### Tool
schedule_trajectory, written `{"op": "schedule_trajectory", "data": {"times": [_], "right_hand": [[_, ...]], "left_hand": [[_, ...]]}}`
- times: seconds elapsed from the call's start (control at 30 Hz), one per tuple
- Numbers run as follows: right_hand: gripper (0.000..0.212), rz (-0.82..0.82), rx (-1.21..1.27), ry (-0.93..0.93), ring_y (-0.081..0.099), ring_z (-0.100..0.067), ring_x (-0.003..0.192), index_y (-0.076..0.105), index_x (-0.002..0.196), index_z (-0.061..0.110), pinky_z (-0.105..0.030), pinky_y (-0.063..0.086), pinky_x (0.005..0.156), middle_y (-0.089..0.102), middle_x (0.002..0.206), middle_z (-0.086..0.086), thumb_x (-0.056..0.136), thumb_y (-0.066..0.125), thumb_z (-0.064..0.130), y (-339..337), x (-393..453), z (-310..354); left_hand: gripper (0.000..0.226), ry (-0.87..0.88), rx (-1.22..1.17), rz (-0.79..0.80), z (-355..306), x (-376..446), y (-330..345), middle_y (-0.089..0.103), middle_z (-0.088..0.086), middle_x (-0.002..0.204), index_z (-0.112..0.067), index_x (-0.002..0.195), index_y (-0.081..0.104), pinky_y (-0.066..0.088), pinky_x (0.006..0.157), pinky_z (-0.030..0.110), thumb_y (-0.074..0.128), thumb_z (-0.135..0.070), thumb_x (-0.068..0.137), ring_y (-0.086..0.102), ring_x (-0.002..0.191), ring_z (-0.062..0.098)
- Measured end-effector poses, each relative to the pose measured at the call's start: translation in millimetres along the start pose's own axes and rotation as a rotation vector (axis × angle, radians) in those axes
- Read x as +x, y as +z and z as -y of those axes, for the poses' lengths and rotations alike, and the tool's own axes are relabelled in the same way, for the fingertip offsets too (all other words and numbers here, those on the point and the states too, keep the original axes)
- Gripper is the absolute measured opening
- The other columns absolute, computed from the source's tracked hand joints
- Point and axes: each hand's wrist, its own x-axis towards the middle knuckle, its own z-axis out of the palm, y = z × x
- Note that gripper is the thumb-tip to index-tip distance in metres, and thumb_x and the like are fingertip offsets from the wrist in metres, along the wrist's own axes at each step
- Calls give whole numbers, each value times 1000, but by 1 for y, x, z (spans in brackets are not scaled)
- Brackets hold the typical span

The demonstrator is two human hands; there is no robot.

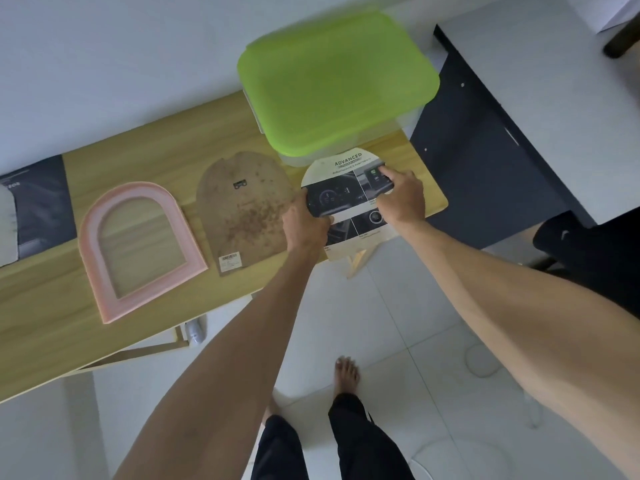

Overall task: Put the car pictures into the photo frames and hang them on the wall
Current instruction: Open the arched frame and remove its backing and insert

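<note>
Both hands meet at the table's right end. The left hand (304,221) curls its fingers round the left edge of the arch-shaped car picture (349,202), and the right hand (401,199) pinches the picture's upper right part, forefinger stretched out over the print. The picture lies flat near the corner of the wooden table (52,327), its lower edge hanging over the table's near side. Just behind it, touching or nearly so, stands a clear storage box with a green lid (337,81). Just left of the left hand lies the brown backing board (242,209), stained, hanger side up; further left lies the pink arched photo frame (138,247), empty, with a dark printed sheet (38,206) beyond it. Both forearms reach forward, converging on the picture.
</note>
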Motion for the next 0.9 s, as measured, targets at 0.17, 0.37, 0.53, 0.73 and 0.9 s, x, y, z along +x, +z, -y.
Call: {"op": "schedule_trajectory", "data": {"times": [0.17, 0.37, 0.53, 0.73, 0.9], "right_hand": [[67, 2, -165, -37, 40, -30, 125, 49, 148, 23, -42, 40, 105, 48, 134, -5, 83, 59, 9, 5, 1, -2], [65, 15, -326, -31, 35, -30, 128, 49, 147, 26, -42, 35, 101, 42, 138, -3, 84, 64, 16, 8, -2, 1], [61, -12, -388, 10, 34, -30, 130, 50, 145, 26, -44, 36, 99, 40, 142, -5, 87, 67, 15, 10, -5, 11], [38, -173, -236, -95, 49, -29, 121, 64, 127, 23, -46, 50, 92, 57, 128, -6, 92, 58, 9, 15, -20, 39], [36, -168, -188, -227, 63, -25, 99, 68, 121, 17, -39, 56, 76, 69, 106, -5, 90, 54, 5, 39, -46, 96]], "left_hand": [[56, -38, 201, 14, -7, 2, 5, 50, 9, 125, -14, 125, 61, 53, 91, 36, 83, -15, 74, 53, 92, 20], [37, -66, 356, 65, -10, 5, 7, 39, 10, 129, -10, 111, 59, 41, 75, 34, 78, -15, 79, 45, 112, 30], [37, -10, 332, 66, -5, 6, 0, 41, 9, 125, -12, 112, 61, 46, 77, 37, 76, -23, 80, 46, 113, 29], [46, 33, 206, -76, 8, 5, -44, 52, 6, 130, -15, 131, 61, 49, 87, 35, 66, -26, 87, 55, 114, 28], [52, 31, 121, -176, 38, 13, -119, 66, 15, 123, -11, 136, 58, 46, 88, 36, 64, -16, 85, 61, 112, 32]]}}
